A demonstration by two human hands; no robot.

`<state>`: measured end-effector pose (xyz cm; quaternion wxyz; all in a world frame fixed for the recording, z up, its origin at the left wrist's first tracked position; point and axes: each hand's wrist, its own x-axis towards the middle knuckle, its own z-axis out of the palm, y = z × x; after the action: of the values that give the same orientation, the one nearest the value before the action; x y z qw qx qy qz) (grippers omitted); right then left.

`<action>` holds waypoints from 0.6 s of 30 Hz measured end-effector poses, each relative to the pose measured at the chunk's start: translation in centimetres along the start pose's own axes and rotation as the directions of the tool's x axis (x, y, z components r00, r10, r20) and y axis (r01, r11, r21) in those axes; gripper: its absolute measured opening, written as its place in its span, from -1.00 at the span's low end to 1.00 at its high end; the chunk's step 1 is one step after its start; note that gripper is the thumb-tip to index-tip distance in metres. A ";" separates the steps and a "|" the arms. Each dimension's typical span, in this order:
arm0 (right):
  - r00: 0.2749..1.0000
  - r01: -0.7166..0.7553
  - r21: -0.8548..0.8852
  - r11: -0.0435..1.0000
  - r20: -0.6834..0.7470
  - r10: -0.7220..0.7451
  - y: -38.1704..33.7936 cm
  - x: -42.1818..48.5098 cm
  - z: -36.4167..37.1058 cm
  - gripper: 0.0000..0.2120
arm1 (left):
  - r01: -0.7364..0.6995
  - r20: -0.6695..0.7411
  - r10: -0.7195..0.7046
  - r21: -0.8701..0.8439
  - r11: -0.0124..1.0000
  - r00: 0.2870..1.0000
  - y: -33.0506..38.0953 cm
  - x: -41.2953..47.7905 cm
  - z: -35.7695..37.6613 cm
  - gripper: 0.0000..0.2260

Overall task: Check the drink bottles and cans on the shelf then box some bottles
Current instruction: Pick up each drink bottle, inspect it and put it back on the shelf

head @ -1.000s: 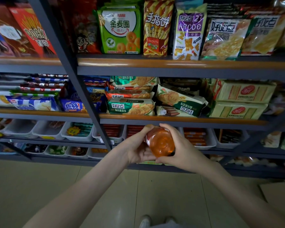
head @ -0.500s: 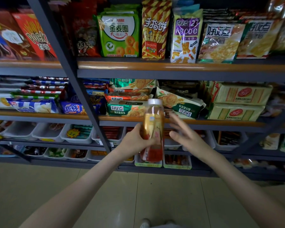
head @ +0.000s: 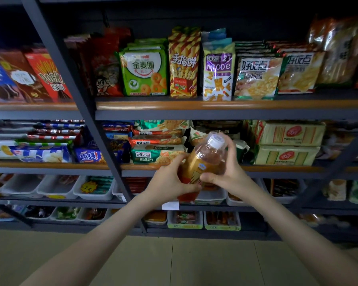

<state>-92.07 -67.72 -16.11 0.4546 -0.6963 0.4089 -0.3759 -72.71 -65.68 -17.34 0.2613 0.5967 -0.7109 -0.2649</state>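
Note:
A plastic drink bottle [head: 203, 162] with amber liquid, a yellow-orange label and a white cap is held in front of the snack shelves, tilted with its cap up and to the right. My left hand [head: 167, 183] grips its lower part from the left. My right hand [head: 228, 168] grips the upper body from the right, thumb across the label, fingers behind the neck. The bottle's base is hidden behind my left hand.
Dark metal shelves with wooden edges [head: 215, 104] hold snack bags and biscuit packs. A slanted upright post [head: 81, 112] runs left of my hands. White bins [head: 56, 186] line the lower shelves. Pale tiled floor [head: 174, 261] lies below.
The bottle went from base-toward-me, to upright in my left hand alone, to tilted with my right hand gripping it again. The view has tipped upward.

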 end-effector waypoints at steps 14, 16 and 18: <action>0.681 0.565 -0.210 0.797 -0.426 -0.595 -17.9 6.2 -12.7 0.05 | -0.568 -0.287 0.641 0.303 0.765 0.711 15.3 10.3 -17.3 -0.55; 0.603 0.631 -0.286 0.721 -0.405 -0.688 -21.0 8.3 -15.4 0.07 | -0.488 -0.434 0.650 0.433 0.758 0.624 17.0 12.1 -19.8 -0.57; 0.516 0.662 -0.403 0.631 -0.365 -0.775 -23.8 10.4 -17.0 -0.05 | -0.388 -0.537 0.636 0.510 0.768 0.553 18.2 14.0 -22.0 -0.56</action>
<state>-97.86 -76.71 13.02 0.0549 -0.7216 0.2234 -0.6529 -72.62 -78.22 11.83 0.4658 0.4472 -0.7401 0.1877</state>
